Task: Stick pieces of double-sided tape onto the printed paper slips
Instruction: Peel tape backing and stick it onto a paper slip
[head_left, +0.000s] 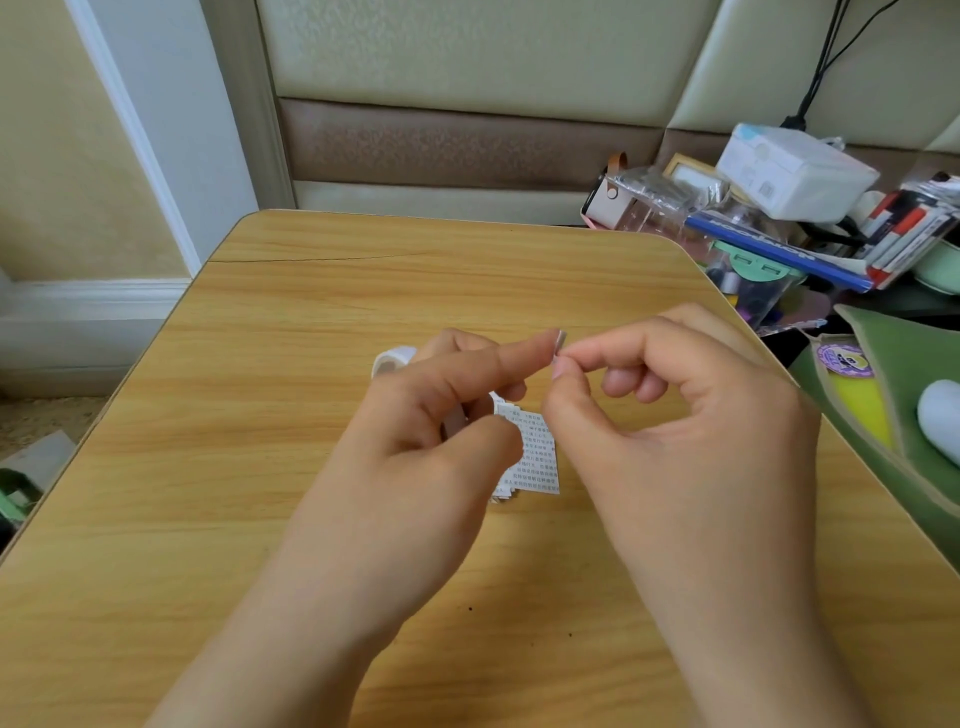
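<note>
Right hand thumb and index pinch small tape piece stuck on left index fingertip. Left hand other fingers curled. Printed slips stacked on table below hands. Tape roll at 10 o'clock from slips.

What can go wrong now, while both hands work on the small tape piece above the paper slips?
1. The tape piece sits on the left hand fingertip while the right hand pinches its edge; it may fold onto itself or cling to skin.
2. The paper slips lie in a loose stack on the table; a hand may brush them and scatter them.
</note>
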